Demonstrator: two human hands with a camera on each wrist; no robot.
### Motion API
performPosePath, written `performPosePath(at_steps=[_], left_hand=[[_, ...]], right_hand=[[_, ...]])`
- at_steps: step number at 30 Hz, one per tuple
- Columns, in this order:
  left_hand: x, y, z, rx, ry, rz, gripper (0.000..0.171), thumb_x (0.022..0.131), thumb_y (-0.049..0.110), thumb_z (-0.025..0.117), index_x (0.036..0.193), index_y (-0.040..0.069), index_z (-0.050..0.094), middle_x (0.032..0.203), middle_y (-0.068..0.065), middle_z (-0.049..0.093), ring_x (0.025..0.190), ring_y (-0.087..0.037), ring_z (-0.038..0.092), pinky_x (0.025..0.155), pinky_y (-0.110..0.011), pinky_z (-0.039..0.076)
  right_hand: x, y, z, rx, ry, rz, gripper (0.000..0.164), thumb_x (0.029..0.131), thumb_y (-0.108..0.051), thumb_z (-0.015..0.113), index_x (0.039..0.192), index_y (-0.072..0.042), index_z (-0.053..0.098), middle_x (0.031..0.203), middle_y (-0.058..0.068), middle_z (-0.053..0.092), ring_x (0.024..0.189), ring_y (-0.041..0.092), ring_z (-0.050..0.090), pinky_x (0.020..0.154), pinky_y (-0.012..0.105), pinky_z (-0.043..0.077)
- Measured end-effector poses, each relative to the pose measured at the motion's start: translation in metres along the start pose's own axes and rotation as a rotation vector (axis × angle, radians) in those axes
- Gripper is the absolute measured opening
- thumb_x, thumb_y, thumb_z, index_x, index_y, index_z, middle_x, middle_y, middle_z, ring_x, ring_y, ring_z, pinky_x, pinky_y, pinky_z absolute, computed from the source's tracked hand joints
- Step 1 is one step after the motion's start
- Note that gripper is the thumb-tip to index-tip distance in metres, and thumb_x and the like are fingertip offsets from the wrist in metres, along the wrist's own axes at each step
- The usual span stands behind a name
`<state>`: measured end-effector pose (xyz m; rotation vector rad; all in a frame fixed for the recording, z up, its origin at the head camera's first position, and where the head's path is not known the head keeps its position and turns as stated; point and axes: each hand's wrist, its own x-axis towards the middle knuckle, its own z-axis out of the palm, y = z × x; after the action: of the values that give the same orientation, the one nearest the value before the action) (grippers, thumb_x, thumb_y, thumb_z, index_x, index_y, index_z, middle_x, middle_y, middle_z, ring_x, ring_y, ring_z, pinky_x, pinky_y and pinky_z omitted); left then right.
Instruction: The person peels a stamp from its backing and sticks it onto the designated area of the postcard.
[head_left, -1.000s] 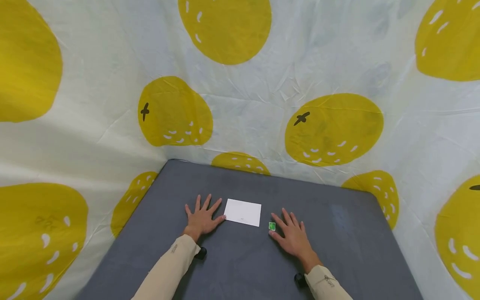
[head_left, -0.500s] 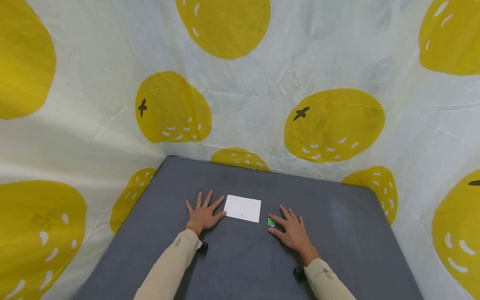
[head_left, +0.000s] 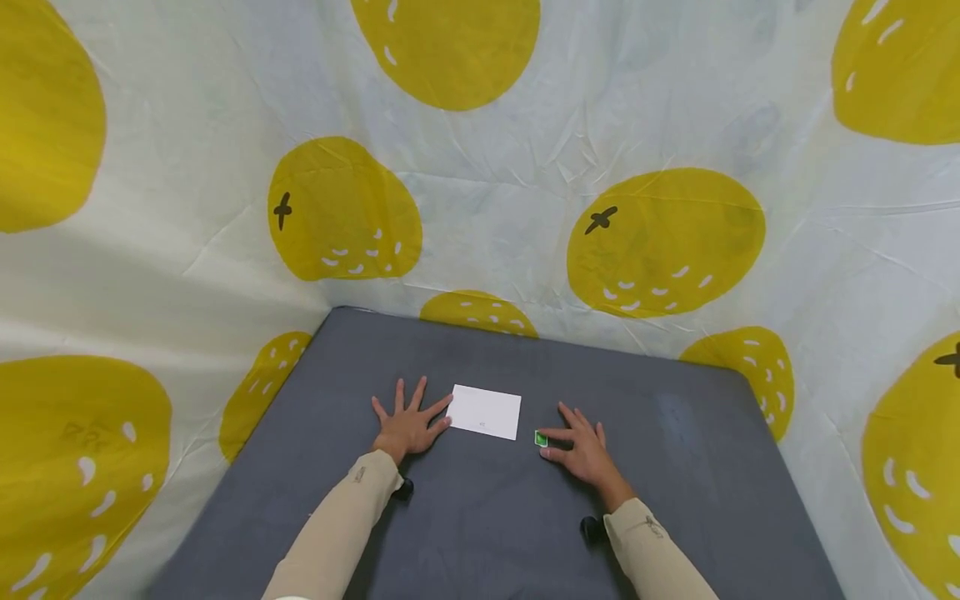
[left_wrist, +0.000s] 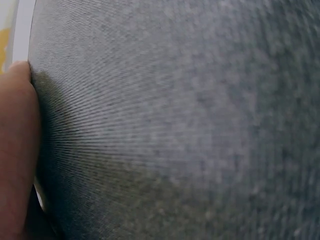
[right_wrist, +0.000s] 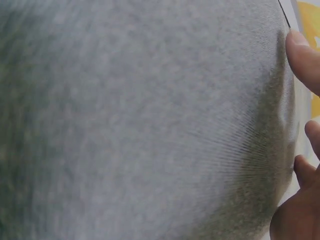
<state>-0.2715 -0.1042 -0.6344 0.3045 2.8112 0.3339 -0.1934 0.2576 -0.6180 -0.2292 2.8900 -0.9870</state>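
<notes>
Just right of the white sheet (head_left: 483, 411), a small green square (head_left: 541, 438) is lying between the narrowly spaced thumb and forefinger of the right hand (head_left: 587, 452), the nearer one; whether they are pinching it, I cannot tell. Left of the sheet, the left hand (head_left: 407, 430) is resting with fingers wide apart, thumb touching the sheet's edge. The sheet's long axis is running from hand to hand. No container is showing.
</notes>
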Motion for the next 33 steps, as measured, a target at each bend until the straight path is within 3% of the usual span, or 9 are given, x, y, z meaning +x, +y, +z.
performPosePath(at_steps=[4,11,20,27,33], left_hand=[[-0.002,0.001,-0.004,0.009,-0.023,0.007,0.062,0.103,0.073,0.033,0.161,0.057,0.017,0.178,0.002,-0.013,0.159,-0.045,-0.027,0.108,-0.087,-0.021],[-0.013,0.009,-0.018,0.027,0.005,0.015,0.061,0.105,0.069,0.034,0.162,0.052,0.021,0.179,-0.002,-0.006,0.161,-0.048,-0.017,0.112,-0.087,-0.014],[-0.017,0.012,-0.020,0.044,-0.018,0.008,0.060,0.105,0.069,0.033,0.162,0.053,0.023,0.179,-0.001,-0.006,0.161,-0.047,-0.016,0.112,-0.088,-0.010],[-0.007,0.004,-0.010,0.010,-0.025,0.008,0.062,0.104,0.073,0.032,0.162,0.054,0.020,0.178,0.001,-0.010,0.160,-0.045,-0.022,0.110,-0.087,-0.019],[-0.015,0.011,-0.017,0.009,-0.014,0.009,0.061,0.106,0.067,0.034,0.163,0.050,0.022,0.179,-0.002,-0.006,0.161,-0.046,-0.017,0.111,-0.086,-0.018]], right_hand=[[0.002,-0.001,0.001,0.012,-0.011,0.004,0.038,0.087,-0.030,0.085,0.124,-0.021,0.079,0.169,0.020,0.034,0.160,0.050,0.017,0.121,0.080,-0.001],[0.008,0.002,0.002,-0.004,-0.002,0.018,0.038,0.086,-0.028,0.085,0.123,-0.023,0.080,0.168,0.019,0.037,0.160,0.048,0.018,0.121,0.079,-0.001],[0.008,0.000,0.004,0.033,0.019,0.049,0.030,0.087,-0.025,0.085,0.116,-0.020,0.083,0.166,0.017,0.041,0.160,0.047,0.021,0.122,0.078,-0.002],[0.009,-0.001,0.006,0.036,0.046,0.067,0.025,0.088,-0.023,0.083,0.112,-0.020,0.084,0.165,0.014,0.044,0.160,0.045,0.022,0.123,0.076,-0.002],[0.008,-0.002,0.005,0.029,0.058,0.060,0.023,0.090,-0.027,0.082,0.111,-0.020,0.084,0.163,0.015,0.046,0.159,0.046,0.024,0.122,0.077,0.000]])
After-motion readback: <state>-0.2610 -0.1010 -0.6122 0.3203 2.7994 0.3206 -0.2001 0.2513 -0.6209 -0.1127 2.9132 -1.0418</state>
